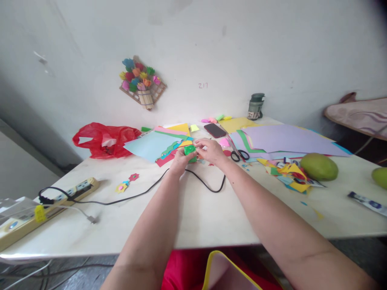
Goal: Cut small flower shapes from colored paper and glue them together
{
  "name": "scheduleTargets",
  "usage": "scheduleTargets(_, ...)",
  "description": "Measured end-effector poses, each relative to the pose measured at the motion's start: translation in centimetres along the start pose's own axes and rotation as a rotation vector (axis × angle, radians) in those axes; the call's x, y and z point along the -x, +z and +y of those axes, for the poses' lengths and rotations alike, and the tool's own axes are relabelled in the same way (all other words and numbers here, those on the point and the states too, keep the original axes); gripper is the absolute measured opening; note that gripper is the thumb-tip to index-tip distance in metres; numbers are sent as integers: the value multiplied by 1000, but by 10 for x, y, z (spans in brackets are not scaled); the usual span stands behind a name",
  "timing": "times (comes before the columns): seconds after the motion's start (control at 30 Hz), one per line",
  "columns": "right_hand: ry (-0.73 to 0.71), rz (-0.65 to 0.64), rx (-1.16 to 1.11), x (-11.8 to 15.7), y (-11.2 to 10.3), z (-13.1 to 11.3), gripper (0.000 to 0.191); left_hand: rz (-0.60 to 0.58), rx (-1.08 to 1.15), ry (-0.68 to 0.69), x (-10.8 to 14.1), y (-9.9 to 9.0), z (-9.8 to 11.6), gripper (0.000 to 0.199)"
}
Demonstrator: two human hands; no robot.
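Above the middle of the table, my left hand (179, 162) is closed around a small bright green object (190, 150) whose kind I cannot make out. My right hand (209, 150) is beside it, thumb and fingers pinched together at its right side. Whatever sits between those fingertips is too small to name. Under and behind the hands lie cut paper scraps in red, blue and yellow. Black-handled scissors (240, 156) rest to the right of my right wrist. A black cord (208, 189) runs across the table beneath both forearms.
Left are a red plastic bag (105, 141), paper flowers (121, 187) and a power strip (72, 193). Behind are blue paper (148, 145), a phone (215, 130) and a bottle (256, 106). Right are purple sheets (284, 137), scraps (292, 177), a green fruit (319, 166) and a tube (369, 203).
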State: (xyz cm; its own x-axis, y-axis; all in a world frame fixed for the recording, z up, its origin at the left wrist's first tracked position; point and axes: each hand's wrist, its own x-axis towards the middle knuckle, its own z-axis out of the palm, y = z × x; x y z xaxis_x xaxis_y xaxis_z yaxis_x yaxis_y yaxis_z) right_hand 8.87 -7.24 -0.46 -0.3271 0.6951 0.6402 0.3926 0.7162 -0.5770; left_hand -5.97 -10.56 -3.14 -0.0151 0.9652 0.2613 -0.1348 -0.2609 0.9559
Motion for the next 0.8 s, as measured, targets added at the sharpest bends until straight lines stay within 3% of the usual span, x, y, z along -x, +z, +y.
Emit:
scheduleTargets(0.23, 69, 5, -145, 0, 4, 5, 23, -38, 43, -17, 1, 0, 1, 39)
scheduleTargets(0.4, 11, -45, -290, 1, 4, 3, 20, -50, 62, -29, 0, 0, -1, 40)
scheduleTargets(0.67, -15, -28, -230, 2, 2, 2, 16, -38, 74, -55, 2, 3, 3, 40)
scheduleTargets(0.8, -23, -16, -302, 2, 5, 2, 17, -35, 71, -51, 2, 3, 5, 38)
